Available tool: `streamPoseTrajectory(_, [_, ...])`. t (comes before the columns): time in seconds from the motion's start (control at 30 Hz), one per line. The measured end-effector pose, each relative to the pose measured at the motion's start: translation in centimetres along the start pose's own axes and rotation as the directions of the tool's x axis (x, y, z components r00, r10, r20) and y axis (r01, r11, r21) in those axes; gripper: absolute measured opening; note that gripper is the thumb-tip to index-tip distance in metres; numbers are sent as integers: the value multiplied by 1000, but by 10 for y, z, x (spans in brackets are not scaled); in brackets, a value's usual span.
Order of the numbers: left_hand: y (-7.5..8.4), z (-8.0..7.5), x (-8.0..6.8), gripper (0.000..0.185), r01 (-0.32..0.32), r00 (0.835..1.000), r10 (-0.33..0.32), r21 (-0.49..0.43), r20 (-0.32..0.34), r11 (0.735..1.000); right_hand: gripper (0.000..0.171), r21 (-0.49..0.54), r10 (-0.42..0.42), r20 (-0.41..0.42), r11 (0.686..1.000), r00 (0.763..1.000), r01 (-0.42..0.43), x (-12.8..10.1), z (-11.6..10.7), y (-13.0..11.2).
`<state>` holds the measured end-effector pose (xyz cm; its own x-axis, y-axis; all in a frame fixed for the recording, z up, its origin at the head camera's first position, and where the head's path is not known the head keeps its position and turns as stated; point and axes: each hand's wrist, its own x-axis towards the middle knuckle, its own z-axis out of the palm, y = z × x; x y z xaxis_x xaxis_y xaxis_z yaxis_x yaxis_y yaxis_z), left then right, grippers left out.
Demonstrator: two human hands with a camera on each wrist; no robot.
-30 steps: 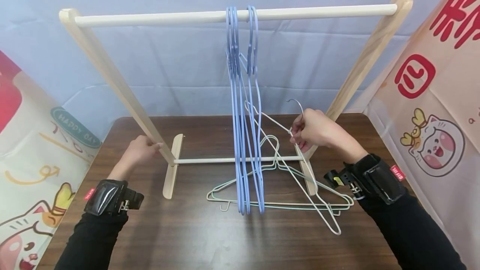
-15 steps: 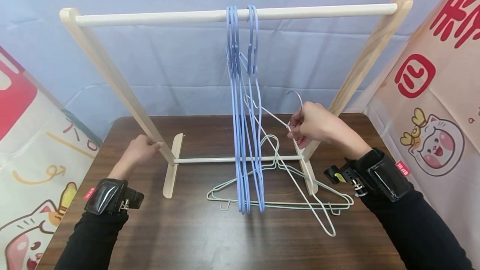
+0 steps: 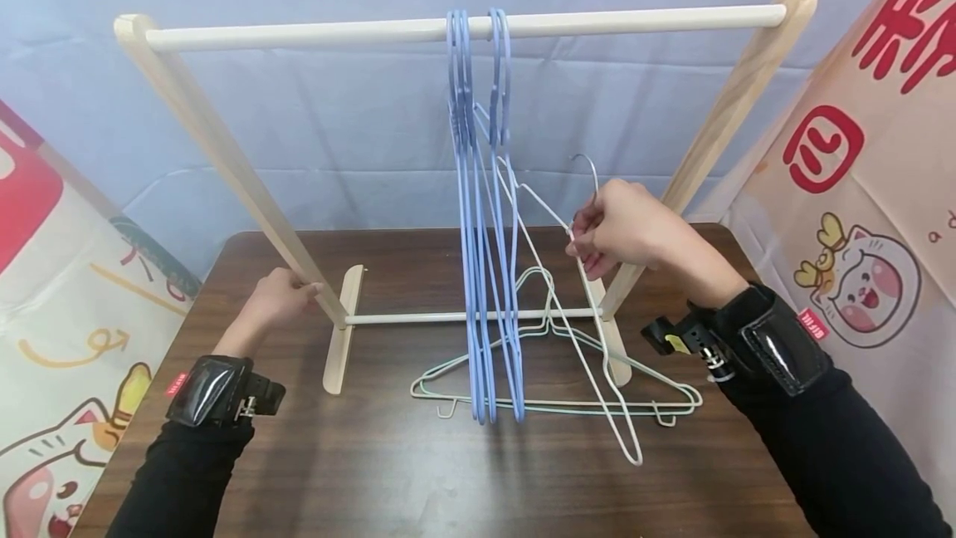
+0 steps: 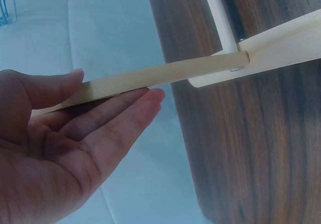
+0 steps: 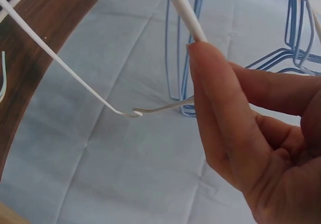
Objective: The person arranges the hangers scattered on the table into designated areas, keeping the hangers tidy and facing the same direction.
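A wooden clothes rack with a white top rail (image 3: 299,36) stands on the brown table. My left hand (image 3: 275,305) holds its left post (image 4: 165,72) low down, thumb on one side and fingers on the other. Several blue hangers (image 3: 478,272) hang mid-rail. My right hand (image 3: 623,227) pinches a white hanger (image 5: 185,10) below its metal hook, which sticks up above the fingers. That hanger is tilted, held under the rail, its far end beside or behind the blue ones. Pale white and mint-green hangers (image 3: 553,408) lie overlapped on the table beneath.
The rack's right post (image 3: 732,106) rises just behind my right hand. A low white crossbar (image 3: 411,319) joins the rack's feet. Printed cloths (image 3: 859,272) hang at both sides, and a light blue cloth (image 3: 336,131) covers the back.
My right hand has risen and shifted slightly left, lifting the white hanger; its lower end has swung left. The left hand stays on the post, and the blue hangers look the same.
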<state>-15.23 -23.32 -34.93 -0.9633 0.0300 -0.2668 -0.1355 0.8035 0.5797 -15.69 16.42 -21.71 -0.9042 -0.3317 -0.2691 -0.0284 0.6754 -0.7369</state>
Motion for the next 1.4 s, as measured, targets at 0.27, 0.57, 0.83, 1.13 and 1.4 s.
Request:
streamPoseTrajectory(0.27, [0, 1, 0, 38, 0, 1000, 0, 0, -2, 1000, 17, -21, -15, -20, 1000, 1000, 15, -5, -6, -12])
streamPoseTrajectory(0.57, [-1, 1, 0, 39, 6, 1000, -6, -9, 2, 1000, 20, 10, -18, -52, 1000, 999, 18, -10, -13, -24])
streamPoseTrajectory(0.83, [-1, 1, 0, 39, 0, 1000, 0, -8, 1, 1000, 20, 15, -36, -68, 999, 997, 37, -12, -21, -35])
streamPoseTrajectory(1.13, [-2, 1, 0, 38, -2, 1000, 2, -10, -3, 1000, 22, -100, -56, -97, 994, 994, 46, -16, -31, -50])
streamPoseTrajectory(1.4, [-2, 1, -1, 38, -5, 1000, 5, -12, 3, 1000, 27, -139, -62, -102, 989, 993, 48, -15, -41, -58])
